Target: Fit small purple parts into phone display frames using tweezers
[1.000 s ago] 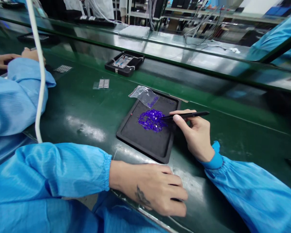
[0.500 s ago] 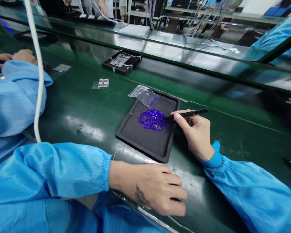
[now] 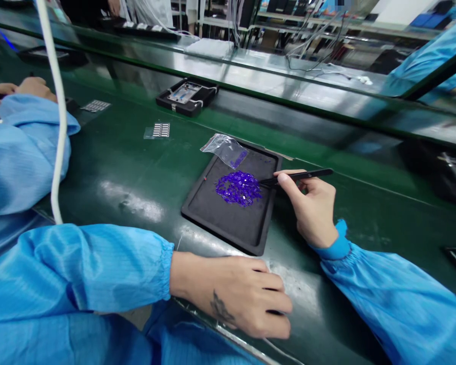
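Observation:
My right hand [image 3: 310,209] pinches black tweezers [image 3: 296,177], whose tips sit at the right edge of a pile of small purple pieces [image 3: 238,188]. The pile lies on a black tray [image 3: 220,223] on the green belt. A clear plastic bag [image 3: 224,148] with a few purple pieces rests on the tray's far corner. My left hand [image 3: 239,294] lies palm down on the near edge of the belt, its fingers curled together, with nothing visible in it.
A black fixture holding a part [image 3: 187,96] lies further up the belt, with two small component strips [image 3: 158,131] to its left. A co-worker's blue sleeve [image 3: 19,152] and hands fill the left side. A white cable [image 3: 55,111] hangs there.
The tweezers' tips have drawn back slightly to the right edge of the purple pile. The black fixture has drifted left along the belt. My left hand has not moved.

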A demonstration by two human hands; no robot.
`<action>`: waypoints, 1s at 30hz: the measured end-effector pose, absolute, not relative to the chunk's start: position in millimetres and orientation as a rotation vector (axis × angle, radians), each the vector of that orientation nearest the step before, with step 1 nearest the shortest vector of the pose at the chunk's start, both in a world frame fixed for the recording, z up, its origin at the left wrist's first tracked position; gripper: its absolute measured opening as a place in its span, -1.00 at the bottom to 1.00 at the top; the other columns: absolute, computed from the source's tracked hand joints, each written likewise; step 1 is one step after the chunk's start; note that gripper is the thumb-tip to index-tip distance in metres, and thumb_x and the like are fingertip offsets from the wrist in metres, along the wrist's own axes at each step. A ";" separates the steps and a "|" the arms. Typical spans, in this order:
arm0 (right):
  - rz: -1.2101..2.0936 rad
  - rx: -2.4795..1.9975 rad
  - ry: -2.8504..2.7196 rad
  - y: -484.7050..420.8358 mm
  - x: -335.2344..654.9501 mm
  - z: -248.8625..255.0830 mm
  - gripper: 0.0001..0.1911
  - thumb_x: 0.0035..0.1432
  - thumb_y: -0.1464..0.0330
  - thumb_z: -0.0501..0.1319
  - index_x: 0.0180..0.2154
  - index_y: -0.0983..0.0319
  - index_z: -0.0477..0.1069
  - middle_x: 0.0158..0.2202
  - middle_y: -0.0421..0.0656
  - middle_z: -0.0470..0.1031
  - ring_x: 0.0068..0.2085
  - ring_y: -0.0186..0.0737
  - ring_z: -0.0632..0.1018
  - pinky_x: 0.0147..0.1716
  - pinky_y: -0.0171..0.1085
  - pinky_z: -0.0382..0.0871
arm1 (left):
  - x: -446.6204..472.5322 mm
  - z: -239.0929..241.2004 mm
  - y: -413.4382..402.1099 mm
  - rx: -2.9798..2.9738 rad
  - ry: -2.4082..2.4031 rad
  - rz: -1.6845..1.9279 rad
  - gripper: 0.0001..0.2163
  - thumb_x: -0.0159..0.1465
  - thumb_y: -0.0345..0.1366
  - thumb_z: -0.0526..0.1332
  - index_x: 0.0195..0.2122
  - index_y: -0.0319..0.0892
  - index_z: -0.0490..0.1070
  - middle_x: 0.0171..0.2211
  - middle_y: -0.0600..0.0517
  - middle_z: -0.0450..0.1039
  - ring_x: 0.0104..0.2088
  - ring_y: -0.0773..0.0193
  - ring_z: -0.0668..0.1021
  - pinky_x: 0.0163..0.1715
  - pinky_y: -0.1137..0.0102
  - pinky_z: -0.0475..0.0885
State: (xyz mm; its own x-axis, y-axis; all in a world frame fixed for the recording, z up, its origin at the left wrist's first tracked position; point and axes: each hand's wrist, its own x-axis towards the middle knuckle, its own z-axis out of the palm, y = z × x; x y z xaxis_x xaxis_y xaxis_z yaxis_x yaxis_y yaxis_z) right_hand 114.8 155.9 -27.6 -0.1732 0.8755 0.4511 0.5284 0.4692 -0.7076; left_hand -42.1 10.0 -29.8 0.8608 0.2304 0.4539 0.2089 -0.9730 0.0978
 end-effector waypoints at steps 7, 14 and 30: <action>0.489 -1.068 -1.952 151.4 115.4 -21.5 -0.80 0.23 0.24 0.27 -0.24 0.19 0.61 -0.23 -0.13 0.65 -0.21 -0.12 0.59 -0.23 -0.18 0.41 | -41.4 -28.8 9.7 2.979 0.341 0.716 -0.72 0.43 -0.43 0.02 -0.19 -0.20 0.56 -0.25 0.00 0.52 -0.22 0.24 0.52 -0.34 0.31 0.33; 0.469 -1.107 -1.866 156.9 117.1 -23.5 -0.74 0.22 0.18 0.27 -0.24 0.21 0.62 -0.25 -0.11 0.65 -0.28 -0.14 0.56 -0.31 -0.19 0.35 | -43.0 -29.2 11.1 3.035 0.347 0.694 -0.74 0.43 -0.41 0.04 -0.15 -0.17 0.55 -0.21 0.01 0.53 -0.19 0.24 0.52 -0.27 0.31 0.35; 0.927 -1.242 -1.708 59.5 287.9 -7.8 -0.50 0.07 -0.05 0.33 -0.31 0.29 0.56 -0.48 -0.16 0.51 -0.42 -0.23 0.48 -0.36 -0.23 0.35 | -11.6 33.2 74.3 3.583 0.217 0.233 -0.83 0.45 -0.39 0.03 -0.14 -0.19 0.41 -0.38 0.04 0.40 -0.37 0.28 0.44 -0.44 0.33 0.22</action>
State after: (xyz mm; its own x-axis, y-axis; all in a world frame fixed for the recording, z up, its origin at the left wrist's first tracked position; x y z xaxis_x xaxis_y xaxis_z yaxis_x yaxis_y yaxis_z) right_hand 287.9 59.5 -7.8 -0.1864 0.9643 0.1880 0.3682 0.2460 -0.8966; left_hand -11.6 74.3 33.2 0.9851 0.0858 0.1488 0.1426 -0.8913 -0.4304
